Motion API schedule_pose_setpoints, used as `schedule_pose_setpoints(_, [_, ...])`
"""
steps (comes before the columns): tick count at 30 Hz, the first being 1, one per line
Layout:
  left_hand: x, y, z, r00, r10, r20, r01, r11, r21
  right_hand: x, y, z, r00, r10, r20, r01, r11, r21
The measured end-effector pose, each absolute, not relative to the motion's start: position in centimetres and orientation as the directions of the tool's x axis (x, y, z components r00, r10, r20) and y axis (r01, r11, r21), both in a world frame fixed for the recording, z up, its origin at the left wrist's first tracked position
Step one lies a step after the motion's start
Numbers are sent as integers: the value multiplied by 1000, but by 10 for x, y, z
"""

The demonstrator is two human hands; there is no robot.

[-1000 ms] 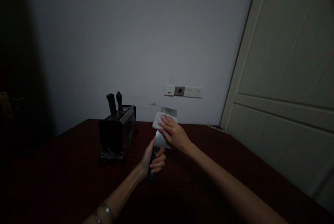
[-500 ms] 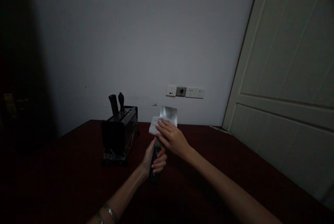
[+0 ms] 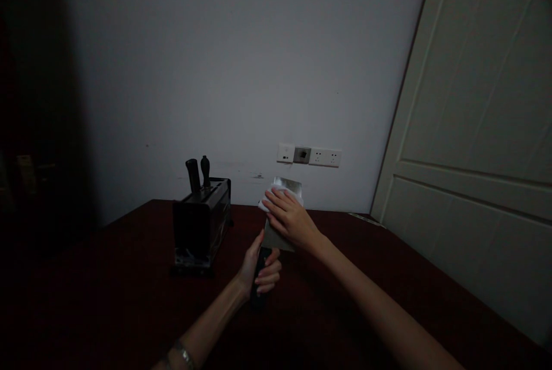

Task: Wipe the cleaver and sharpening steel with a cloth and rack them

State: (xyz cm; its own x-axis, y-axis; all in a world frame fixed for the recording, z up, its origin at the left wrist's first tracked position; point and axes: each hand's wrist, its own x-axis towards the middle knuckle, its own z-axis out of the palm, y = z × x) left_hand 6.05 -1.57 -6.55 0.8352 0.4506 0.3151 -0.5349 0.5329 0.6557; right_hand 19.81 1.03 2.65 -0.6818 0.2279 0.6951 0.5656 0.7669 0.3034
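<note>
My left hand (image 3: 261, 269) is closed around the dark handle of a cleaver (image 3: 276, 237), holding it upright above the dark red table (image 3: 129, 301). The wide metal blade rises behind my right hand (image 3: 290, 220). That hand lies flat on the blade's upper half and presses a white tissue (image 3: 269, 198) against it, fingers together. Only the blade's top edge and lower corner show.
A black knife block (image 3: 200, 223) with two dark handles sticking up stands on the table to the left of my hands. A strip of wall sockets (image 3: 309, 155) sits on the white wall behind. A cream door (image 3: 474, 128) fills the right side. The left is dark.
My right hand has slid the tissue up the blade from near the handle to the upper half. The left hand keeps its grip. The view has drifted slightly.
</note>
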Motion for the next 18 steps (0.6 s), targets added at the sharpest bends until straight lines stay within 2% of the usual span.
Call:
schedule_pose_setpoints(3, [61,-16,-66,833,451,320,-542,547,638,197,19,21,-662,229,713,555,789,262])
schedule_pose_setpoints(10, [67,-21,-67,868,408,284,-487,583,651,199,48,34,-417,329,847,684,728,54])
schedule_pose_setpoints(15, [64,-19,-66,827,465,317,-553,564,613,186,26,15,-499,310,809,613,786,77])
schedule_pose_setpoints(18, [63,-16,-67,829,459,320,-551,574,606,185,29,16,-506,316,803,607,792,71])
